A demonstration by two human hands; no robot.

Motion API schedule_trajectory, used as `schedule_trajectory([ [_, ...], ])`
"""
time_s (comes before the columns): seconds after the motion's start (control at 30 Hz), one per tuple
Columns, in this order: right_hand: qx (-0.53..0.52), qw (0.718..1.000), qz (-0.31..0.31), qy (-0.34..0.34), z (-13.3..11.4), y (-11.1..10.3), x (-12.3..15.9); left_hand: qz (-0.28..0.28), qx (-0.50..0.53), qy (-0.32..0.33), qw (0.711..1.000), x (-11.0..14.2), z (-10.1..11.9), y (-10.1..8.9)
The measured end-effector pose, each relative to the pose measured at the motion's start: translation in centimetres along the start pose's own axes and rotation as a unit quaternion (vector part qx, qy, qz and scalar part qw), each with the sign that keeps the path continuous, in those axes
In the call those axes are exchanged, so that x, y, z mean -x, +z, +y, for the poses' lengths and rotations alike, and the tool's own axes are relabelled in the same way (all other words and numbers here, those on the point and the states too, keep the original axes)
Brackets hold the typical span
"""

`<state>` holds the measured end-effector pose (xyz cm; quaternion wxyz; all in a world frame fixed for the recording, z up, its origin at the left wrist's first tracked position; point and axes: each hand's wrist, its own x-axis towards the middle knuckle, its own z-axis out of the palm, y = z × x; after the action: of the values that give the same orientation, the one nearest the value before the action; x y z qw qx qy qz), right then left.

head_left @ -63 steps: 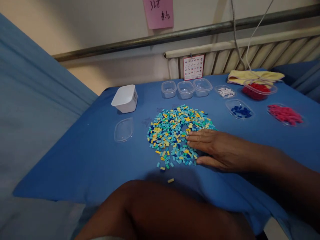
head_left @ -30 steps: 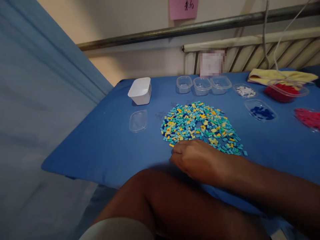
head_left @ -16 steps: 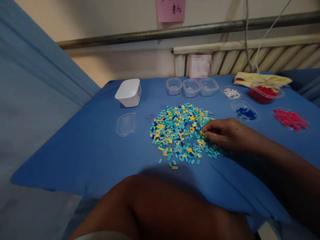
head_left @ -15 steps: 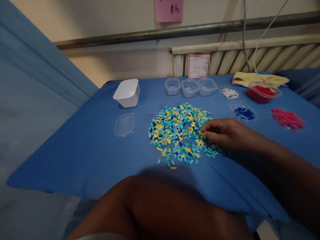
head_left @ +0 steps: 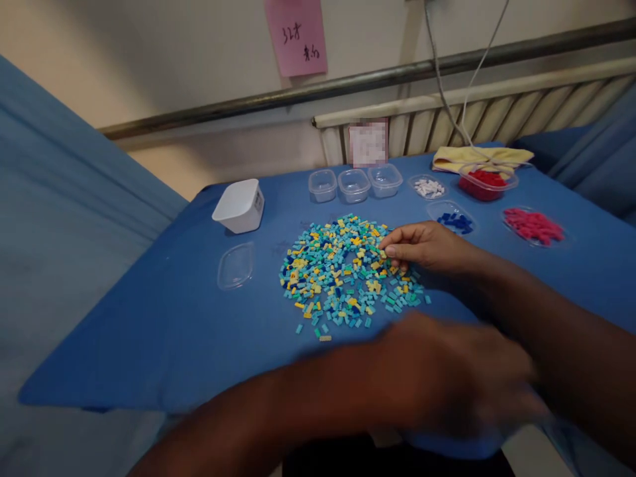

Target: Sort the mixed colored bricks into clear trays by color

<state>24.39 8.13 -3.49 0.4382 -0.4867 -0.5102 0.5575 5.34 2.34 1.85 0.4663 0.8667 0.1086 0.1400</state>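
Observation:
A broad pile of small toy bricks [head_left: 322, 265] in light blue, yellow, green and dark blue is spread over the blue-covered table [head_left: 173, 318]. At the pile's right edge, my right hand [head_left: 427, 246] has thumb and forefinger pinched together, with a small yellow brick at their tips; the other fingers curl beneath. My left hand [head_left: 462, 371] is smeared by motion at the table's near edge, below the right forearm. Its fingers are too blurred to show whether they hold anything.
A white tub [head_left: 239, 207] and a clear lid [head_left: 236, 266] lie left. Behind the pile stand clear tubs [head_left: 354, 187]. Rightward are white bricks [head_left: 428, 188], dark blue bricks [head_left: 454, 222], pink bricks [head_left: 534, 226], a red-filled tub [head_left: 487, 185] and a yellow cloth [head_left: 477, 159].
My left hand has come into sight at the bottom, moving fast, where only the bent arm showed before. The right hand stays pinched at the pile's edge. The camera view has shifted.

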Motion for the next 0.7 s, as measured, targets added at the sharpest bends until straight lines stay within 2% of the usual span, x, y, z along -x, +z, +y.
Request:
schedule_trajectory([
  [0.07, -0.023, 1.0, -0.003, 0.001, -0.2, 0.1, 0.0, 0.078, -0.079, -0.025, 0.993, 0.0, -1.9, -3.6],
  [0.1, -0.029, 1.0, -0.009, 0.0, -0.4, 0.2, 0.1, 0.155, -0.154, -0.052, 0.975, 0.2, -3.1, -5.3],
  [0.13, -0.031, 0.999, -0.015, -0.002, -0.5, 0.3, 0.1, 0.199, -0.211, -0.071, 0.954, 0.5, -4.2, -6.7],
  [0.17, -0.031, 0.999, -0.022, -0.006, -0.5, 0.6, 0.1, 0.195, -0.24, -0.088, 0.947, 0.9, -5.3, -7.7],
  [0.2, -0.03, 0.999, -0.028, -0.009, -0.5, 0.9, 0.1, 0.174, -0.238, -0.09, 0.951, 1.3, -6.2, -8.4],
  [0.3, -0.031, 0.999, -0.036, -0.013, -0.4, 1.8, 0.1, 0.174, -0.126, -0.09, 0.973, 2.3, -8.2, -8.8],
  [0.43, -0.031, 0.999, -0.037, -0.013, 0.0, 2.9, 0.1, 0.205, -0.006, -0.088, 0.975, 2.8, -9.0, -8.1],
  [0.57, -0.033, 0.999, -0.035, -0.02, 0.1, 3.2, 0.1, 0.207, 0.042, -0.088, 0.973, 3.0, -8.9, -8.1],
  [0.7, -0.029, 0.999, -0.034, -0.02, 0.0, 3.1, 0.1, 0.204, 0.016, -0.079, 0.976, 3.1, -8.6, -8.7],
])
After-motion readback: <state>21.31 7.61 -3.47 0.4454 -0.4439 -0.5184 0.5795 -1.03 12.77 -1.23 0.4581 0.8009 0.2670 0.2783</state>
